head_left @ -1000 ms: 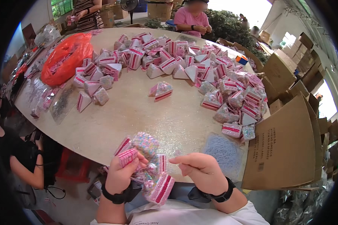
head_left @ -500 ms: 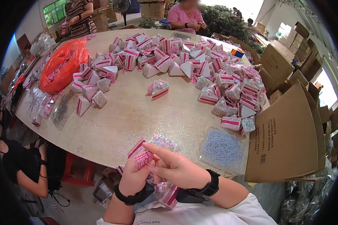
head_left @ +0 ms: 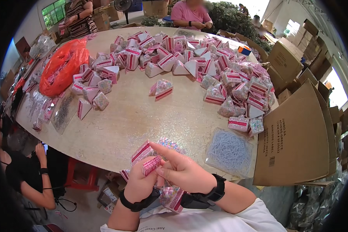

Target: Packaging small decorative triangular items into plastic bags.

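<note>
My left hand (head_left: 138, 182) is closed round a small pink-and-white striped bundle (head_left: 151, 165), like a stack of tags. My right hand (head_left: 189, 173) meets it, index finger stretched out, thumb and other fingers pinched close by; what they pinch is hidden. Just beyond my hands, at the table's near edge, lie a cake-slice ornament (head_left: 141, 152) with pink layers and another covered in pastel sprinkles (head_left: 169, 144), partly hidden by my right hand. Below my wrists is one more cake-slice ornament (head_left: 172, 198), partly covered.
Cake-slice ornaments (head_left: 166, 62) are heaped across the far side of the table (head_left: 120, 112). A bag of pale blue strings (head_left: 230, 151) lies right, beside an open cardboard box (head_left: 294, 143). An orange-red plastic bag (head_left: 62, 69) sits left. Other people sit or stand around the table.
My hands stay joined round the striped bundle and have barely moved. The view has shifted slightly. The seated person at left has raised a hand, with a lit screen by it.
</note>
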Action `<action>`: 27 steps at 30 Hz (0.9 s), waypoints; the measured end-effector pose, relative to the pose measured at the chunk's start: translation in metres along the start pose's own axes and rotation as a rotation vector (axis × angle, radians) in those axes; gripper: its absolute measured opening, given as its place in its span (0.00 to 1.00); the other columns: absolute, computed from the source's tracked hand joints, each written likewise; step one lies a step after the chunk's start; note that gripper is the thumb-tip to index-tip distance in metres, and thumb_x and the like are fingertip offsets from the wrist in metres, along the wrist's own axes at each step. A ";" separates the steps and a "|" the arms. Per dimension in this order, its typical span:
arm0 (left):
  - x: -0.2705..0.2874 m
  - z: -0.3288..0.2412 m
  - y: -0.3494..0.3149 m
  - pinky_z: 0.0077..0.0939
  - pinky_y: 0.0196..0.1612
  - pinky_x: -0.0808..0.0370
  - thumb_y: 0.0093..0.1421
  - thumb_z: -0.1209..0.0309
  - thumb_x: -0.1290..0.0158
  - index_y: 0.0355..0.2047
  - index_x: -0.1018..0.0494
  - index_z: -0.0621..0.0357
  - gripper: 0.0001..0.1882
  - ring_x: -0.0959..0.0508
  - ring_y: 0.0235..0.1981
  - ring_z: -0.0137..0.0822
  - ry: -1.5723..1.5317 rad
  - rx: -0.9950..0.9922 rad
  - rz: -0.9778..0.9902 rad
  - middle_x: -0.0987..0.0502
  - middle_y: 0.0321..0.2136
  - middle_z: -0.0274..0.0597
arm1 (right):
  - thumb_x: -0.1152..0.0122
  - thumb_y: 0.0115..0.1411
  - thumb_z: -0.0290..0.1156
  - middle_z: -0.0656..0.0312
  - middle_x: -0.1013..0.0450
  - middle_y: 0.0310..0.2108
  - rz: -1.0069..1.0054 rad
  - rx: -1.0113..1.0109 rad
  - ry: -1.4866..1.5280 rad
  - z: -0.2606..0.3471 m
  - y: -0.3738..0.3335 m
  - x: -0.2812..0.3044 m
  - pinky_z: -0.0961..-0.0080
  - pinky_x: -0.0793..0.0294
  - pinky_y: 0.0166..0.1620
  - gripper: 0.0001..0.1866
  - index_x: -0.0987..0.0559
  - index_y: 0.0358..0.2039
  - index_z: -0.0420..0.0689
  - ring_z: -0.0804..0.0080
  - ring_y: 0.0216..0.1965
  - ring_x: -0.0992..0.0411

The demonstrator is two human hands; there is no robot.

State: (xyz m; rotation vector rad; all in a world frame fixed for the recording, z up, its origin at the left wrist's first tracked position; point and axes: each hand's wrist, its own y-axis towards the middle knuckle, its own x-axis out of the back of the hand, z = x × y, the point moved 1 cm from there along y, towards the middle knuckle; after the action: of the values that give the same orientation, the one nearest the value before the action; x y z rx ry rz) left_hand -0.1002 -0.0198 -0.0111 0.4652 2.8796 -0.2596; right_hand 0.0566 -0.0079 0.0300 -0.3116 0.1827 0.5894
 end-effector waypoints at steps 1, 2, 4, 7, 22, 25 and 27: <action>-0.002 -0.002 0.000 0.16 0.27 0.32 0.59 0.81 0.56 0.38 0.29 0.64 0.08 0.29 0.24 0.22 0.011 -0.006 0.009 0.27 0.23 0.33 | 0.54 0.64 0.23 0.64 0.29 0.24 0.000 -0.004 0.022 -0.001 0.001 0.000 0.88 0.37 0.28 0.32 0.50 0.66 0.51 0.85 0.26 0.34; -0.003 -0.001 0.000 0.16 0.26 0.32 0.59 0.82 0.56 0.38 0.29 0.65 0.09 0.29 0.23 0.21 0.046 -0.022 0.002 0.28 0.22 0.33 | 0.54 0.64 0.23 0.64 0.29 0.25 -0.010 0.012 0.056 -0.004 0.001 0.000 0.87 0.36 0.29 0.30 0.48 0.65 0.49 0.85 0.27 0.33; -0.005 0.001 0.000 0.17 0.25 0.33 0.59 0.83 0.58 0.38 0.29 0.65 0.09 0.30 0.22 0.21 0.116 -0.052 -0.013 0.29 0.21 0.33 | 0.54 0.63 0.22 0.64 0.29 0.27 -0.029 0.043 0.125 -0.011 0.001 0.000 0.86 0.34 0.30 0.28 0.44 0.63 0.45 0.84 0.28 0.32; -0.005 0.004 0.004 0.19 0.25 0.32 0.56 0.84 0.57 0.37 0.29 0.65 0.10 0.28 0.22 0.25 0.207 -0.084 -0.009 0.28 0.22 0.37 | 0.55 0.62 0.19 0.64 0.30 0.29 -0.072 0.074 0.115 -0.028 0.005 0.002 0.84 0.32 0.32 0.20 0.36 0.56 0.40 0.83 0.29 0.31; 0.006 0.000 -0.002 0.33 0.54 0.35 0.54 0.72 0.46 0.56 0.41 0.62 0.29 0.29 0.51 0.43 0.183 -0.178 0.251 0.28 0.46 0.50 | 0.56 0.60 0.14 0.62 0.29 0.32 -0.208 0.287 0.059 -0.047 -0.005 0.006 0.85 0.30 0.34 0.12 0.31 0.43 0.38 0.81 0.31 0.30; 0.006 -0.004 -0.004 0.34 0.58 0.39 0.58 0.67 0.47 0.52 0.36 0.63 0.24 0.34 0.55 0.45 -0.283 -0.128 0.253 0.29 0.49 0.49 | 0.56 0.60 0.14 0.62 0.28 0.32 -0.160 0.236 -0.148 -0.051 -0.007 0.012 0.84 0.29 0.33 0.12 0.31 0.43 0.39 0.80 0.30 0.29; 0.015 -0.002 0.003 0.34 0.58 0.39 0.60 0.66 0.49 0.49 0.33 0.63 0.19 0.34 0.56 0.45 0.052 -0.309 0.214 0.29 0.49 0.50 | 0.55 0.59 0.15 0.61 0.27 0.30 -0.187 0.361 -0.263 -0.050 -0.008 0.011 0.83 0.29 0.32 0.11 0.30 0.42 0.38 0.79 0.29 0.28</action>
State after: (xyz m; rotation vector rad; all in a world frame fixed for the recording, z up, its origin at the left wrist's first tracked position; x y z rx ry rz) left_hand -0.1136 -0.0123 -0.0129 0.7194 2.8157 0.2324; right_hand 0.0659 -0.0257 -0.0182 0.0993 0.0040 0.3972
